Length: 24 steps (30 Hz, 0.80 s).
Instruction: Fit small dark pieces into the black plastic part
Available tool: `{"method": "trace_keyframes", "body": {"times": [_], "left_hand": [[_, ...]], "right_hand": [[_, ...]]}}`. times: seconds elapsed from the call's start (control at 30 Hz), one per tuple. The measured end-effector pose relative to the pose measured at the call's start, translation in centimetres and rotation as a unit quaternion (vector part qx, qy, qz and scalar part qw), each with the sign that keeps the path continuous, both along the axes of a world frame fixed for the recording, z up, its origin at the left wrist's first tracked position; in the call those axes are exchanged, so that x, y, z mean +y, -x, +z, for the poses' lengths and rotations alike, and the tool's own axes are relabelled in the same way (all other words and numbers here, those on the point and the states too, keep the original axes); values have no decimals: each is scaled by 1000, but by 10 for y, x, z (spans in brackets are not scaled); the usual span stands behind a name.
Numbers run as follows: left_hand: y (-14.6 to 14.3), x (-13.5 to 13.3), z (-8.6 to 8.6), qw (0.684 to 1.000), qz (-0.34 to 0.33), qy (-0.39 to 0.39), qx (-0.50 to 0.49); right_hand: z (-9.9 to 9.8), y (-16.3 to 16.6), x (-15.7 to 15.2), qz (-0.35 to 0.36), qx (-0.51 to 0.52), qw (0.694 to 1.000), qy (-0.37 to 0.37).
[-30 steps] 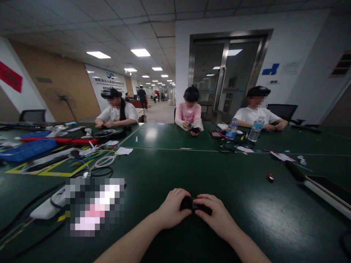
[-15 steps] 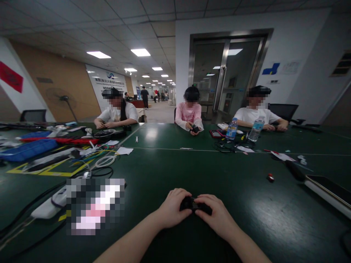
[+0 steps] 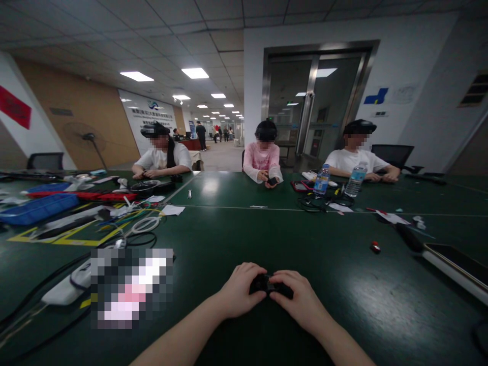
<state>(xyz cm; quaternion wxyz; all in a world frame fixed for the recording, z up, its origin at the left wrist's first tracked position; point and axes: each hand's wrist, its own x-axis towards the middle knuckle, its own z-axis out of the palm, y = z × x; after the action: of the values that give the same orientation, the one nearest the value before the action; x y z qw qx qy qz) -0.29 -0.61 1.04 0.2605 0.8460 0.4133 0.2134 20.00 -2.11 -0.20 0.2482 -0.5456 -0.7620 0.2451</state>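
At the green table (image 3: 213,234) — 2 hands (image 3: 243,291) grip a black object (image 3: 282,288) between them.

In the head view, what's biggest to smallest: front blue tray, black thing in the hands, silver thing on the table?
1. Front blue tray
2. Black thing, partly covered
3. Silver thing, farther away

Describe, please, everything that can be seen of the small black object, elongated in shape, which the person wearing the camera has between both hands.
The small black elongated object looks like hard plastic, with a slightly shiny middle; finer parts are too dark to tell. It lies roughly crosswise before the wearer. The left hand grips one end and the right hand the other, fingers and thumbs covering much of it. It is at the near side of the dark green smooth tabletop; whether it touches that surface is unclear.
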Motion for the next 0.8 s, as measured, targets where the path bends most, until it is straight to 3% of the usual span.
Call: {"method": "trace_keyframes", "body": {"times": [0.8], "left_hand": [[-1, 1, -1, 1000, 3, 5, 5]], "right_hand": [[-1, 0, 0, 2, 9, 1000, -1]]}}
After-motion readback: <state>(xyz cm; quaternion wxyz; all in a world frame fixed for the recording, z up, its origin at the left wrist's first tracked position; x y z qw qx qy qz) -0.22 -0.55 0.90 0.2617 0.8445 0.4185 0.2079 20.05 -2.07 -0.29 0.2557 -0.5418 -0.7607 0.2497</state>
